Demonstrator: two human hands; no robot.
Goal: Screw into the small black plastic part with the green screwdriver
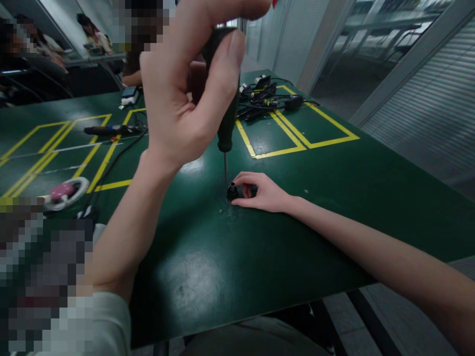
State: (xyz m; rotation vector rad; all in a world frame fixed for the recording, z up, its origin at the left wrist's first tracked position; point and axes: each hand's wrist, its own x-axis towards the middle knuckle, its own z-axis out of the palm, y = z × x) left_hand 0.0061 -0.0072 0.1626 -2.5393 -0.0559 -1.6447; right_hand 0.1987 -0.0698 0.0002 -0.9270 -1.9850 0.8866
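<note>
My left hand is raised high in the middle of the view, its thumb and fingers closed around the dark handle of a screwdriver. The screwdriver stands upright, and its thin metal shaft runs down to the left side of a small black round part on the table. Whether the tip touches the part, I cannot tell. My right hand rests on the table and pinches this part between thumb and fingers; a short metal stub shows on its top. A tiny screw-like metal piece lies just in front.
The green table has yellow tape outlines. Tangled black cables lie at the back. Left of my arm are a dark corded tool and a white ring with something pink. Other people sit beyond the table at the far left.
</note>
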